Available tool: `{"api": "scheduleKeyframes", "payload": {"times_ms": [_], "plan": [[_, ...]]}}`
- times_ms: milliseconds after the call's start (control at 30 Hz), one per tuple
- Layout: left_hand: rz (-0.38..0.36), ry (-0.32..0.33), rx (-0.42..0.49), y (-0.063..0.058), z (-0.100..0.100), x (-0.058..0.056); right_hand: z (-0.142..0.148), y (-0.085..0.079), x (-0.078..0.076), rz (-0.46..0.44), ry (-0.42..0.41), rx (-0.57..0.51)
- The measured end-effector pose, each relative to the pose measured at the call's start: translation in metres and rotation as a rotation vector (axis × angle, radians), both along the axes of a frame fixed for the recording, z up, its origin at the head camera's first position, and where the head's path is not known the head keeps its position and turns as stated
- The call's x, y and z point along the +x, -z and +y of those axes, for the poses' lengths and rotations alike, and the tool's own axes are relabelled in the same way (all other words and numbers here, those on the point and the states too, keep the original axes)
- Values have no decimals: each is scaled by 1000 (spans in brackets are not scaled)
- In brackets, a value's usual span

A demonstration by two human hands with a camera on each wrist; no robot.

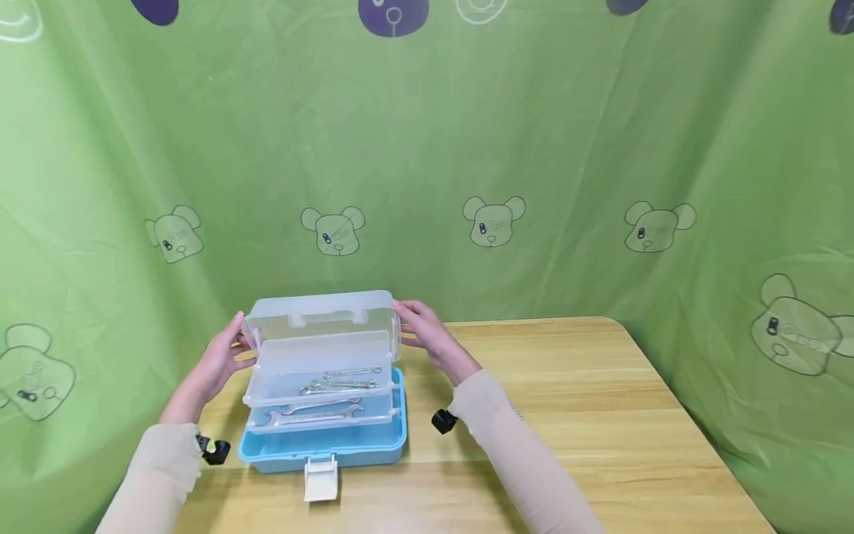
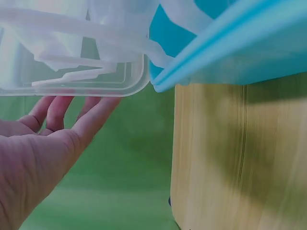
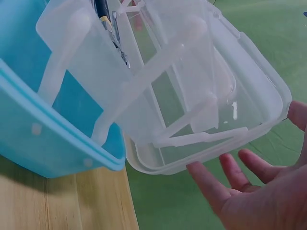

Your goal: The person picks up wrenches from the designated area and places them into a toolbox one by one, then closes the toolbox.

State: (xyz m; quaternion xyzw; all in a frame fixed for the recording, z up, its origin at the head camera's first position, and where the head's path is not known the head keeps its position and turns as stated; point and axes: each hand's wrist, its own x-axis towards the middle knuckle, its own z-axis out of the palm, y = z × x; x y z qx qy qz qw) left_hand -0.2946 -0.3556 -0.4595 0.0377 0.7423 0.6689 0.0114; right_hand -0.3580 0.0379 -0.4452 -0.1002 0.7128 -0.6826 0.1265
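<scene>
A light blue toolbox (image 1: 323,458) is spread open on the table, with its translucent lid (image 1: 320,303) tilted back. Two clear trays stand raised in steps: the upper tray (image 1: 283,380) and the lower tray (image 1: 300,429). Several silver wrenches (image 1: 343,385) lie in them. My left hand (image 1: 215,363) is at the lid's left end, its fingers (image 2: 98,115) along the rim. At the opposite end, my right hand (image 1: 430,335) reaches the lid with spread fingers (image 3: 206,179), fingertips right at the rim. A white latch (image 1: 321,480) hangs at the box front.
The box stands on the left part of a wooden table (image 1: 567,400). Green curtains (image 1: 427,148) with bear faces surround it at the back and sides. Black wrist cameras, one by the left sleeve (image 1: 163,460) and one by the right sleeve (image 1: 514,445), flank the box.
</scene>
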Motion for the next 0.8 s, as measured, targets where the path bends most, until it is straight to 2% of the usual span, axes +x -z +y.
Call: {"api": "scheduleKeyframes", "payload": {"times_ms": [200, 333, 433, 667, 800], "plan": [[10, 59, -11, 2, -6, 7, 5, 0, 4, -14, -76, 78], [33, 88, -115, 6, -11, 15, 12, -1, 12, -33, -158, 140], [58, 140, -177, 11, -15, 22, 19, -1, 17, -45, -215, 179], [106, 265, -74, 19, -23, 33, 24, 2, 25, 9, -306, 175], [117, 323, -56, 22, -22, 41, 24, 1, 35, 35, -298, 193]]}}
